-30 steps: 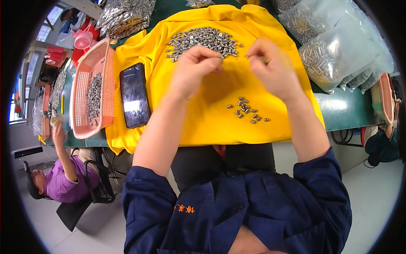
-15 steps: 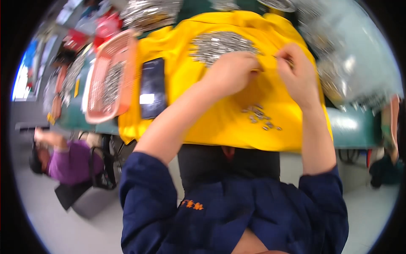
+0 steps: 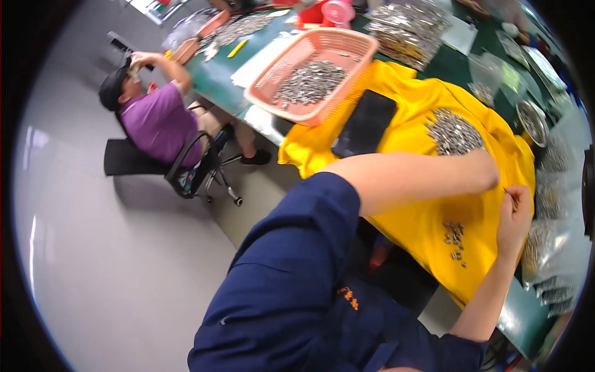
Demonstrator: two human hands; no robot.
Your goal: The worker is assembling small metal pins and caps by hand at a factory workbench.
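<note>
On a yellow cloth (image 3: 409, 211) lies a heap of small silvery metal pieces (image 3: 455, 131), with a few loose ones (image 3: 455, 239) scattered nearer to me. My left hand (image 3: 480, 168) is closed just beside the heap, its back toward me; its fingertips and anything in them are hidden. Close by on the right, my right hand (image 3: 515, 217) is curled with thumb and fingers pinched together. Small brassy metal pieces show between those fingers, too small to make out their exact kind. The two hands are apart.
Left of the cloth stands a pink plastic basket (image 3: 263, 93) holding similar metal pieces. A dark phone-like slab (image 3: 365, 124) lies on the cloth. Bagged metal parts (image 3: 406, 28) and a round tin (image 3: 532, 124) stand around it. A seated person in purple (image 3: 162, 127) works at the left.
The view has swung to the left, so the basket and the seated person show more fully. Both hands stay close together over the cloth beside the heap, still curled.
</note>
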